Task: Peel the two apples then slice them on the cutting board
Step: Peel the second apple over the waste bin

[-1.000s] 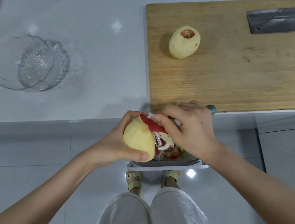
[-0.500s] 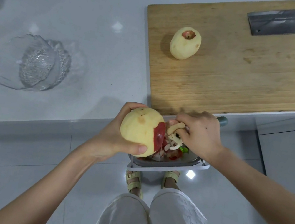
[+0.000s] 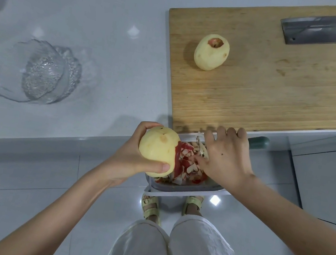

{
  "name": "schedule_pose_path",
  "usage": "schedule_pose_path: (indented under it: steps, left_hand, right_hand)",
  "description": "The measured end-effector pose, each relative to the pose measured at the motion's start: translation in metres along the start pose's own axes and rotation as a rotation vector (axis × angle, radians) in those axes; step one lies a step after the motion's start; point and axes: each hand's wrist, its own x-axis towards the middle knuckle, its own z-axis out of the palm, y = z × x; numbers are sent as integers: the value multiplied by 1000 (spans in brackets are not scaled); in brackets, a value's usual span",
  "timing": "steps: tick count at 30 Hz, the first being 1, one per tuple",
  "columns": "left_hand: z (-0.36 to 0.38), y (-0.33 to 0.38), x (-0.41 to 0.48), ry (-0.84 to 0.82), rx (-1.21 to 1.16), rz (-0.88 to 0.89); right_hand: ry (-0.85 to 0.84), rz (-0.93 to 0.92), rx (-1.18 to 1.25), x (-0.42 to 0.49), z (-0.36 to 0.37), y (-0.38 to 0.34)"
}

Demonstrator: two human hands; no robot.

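Glassware (image 3: 38, 72) is sitting toward the worktop's (image 3: 114, 18) left edge. My left hand (image 3: 132, 163) is reaching in below the front edge, fingers curling around a mostly peeled apple (image 3: 158, 148) with red skin on its right side. My right hand (image 3: 226, 159) is gripping one peeler (image 3: 259, 142), palm down, over a bin (image 3: 185, 189) of peelings. I am counting two apples: the other apple (image 3: 211, 53), peeled, is resting on the one cutting board (image 3: 280, 90) at the worktop's right front corner, beside one cleaver (image 3: 316, 30).

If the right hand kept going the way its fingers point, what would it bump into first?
Most likely the front edge of the counter, just under the cutting board. The right hand looks lower than the board, though depth is unclear.
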Motion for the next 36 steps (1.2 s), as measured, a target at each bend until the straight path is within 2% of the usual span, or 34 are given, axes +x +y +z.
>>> schedule_pose_path:
  steps: [3, 7, 10, 13, 15, 16, 19, 21, 23, 30, 33, 36]
  left_hand:
    - [2, 0, 1, -13, -28, -17]
    - [7, -1, 2, -22, -95, -39]
    - [8, -3, 4, -15, -100, -39]
    - [7, -5, 6, -1, -151, -53]
    - [6, -8, 7, 1, -206, -65]
    - [6, -9, 7, 7, -223, -70]
    - [8, -13, 8, 29, -267, -53]
    - [12, -15, 9, 40, -286, -45]
    - [17, -16, 9, 36, -280, -44]
    - [17, -12, 3, -87, -115, -69]
    - [17, -3, 1, -142, -238, -221]
    - [18, 5, 6, -28, -286, -391]
  right_hand:
    - [-8, 38, -27, -1, -1, -1]
    - [72, 61, 44, -1, -1, -3]
    - [-27, 106, 187, -3, -6, -4]
    - [-237, 151, 350, -1, -18, -4]
    - [-394, 209, 572, 1, -24, 1]
    - [-499, 301, 769, 3, -27, 3]
    - [-739, 721, 1518, 6, -30, -1]
    - [-802, 845, 1809, 7, -28, -8]
    - [-787, 889, 1961, 7, -30, -15]
    - [-622, 957, 1939, 0, -37, -28]
    - [-600, 968, 1919, -3, -39, -28]
    - [-570, 918, 1880, -6, -40, -28]
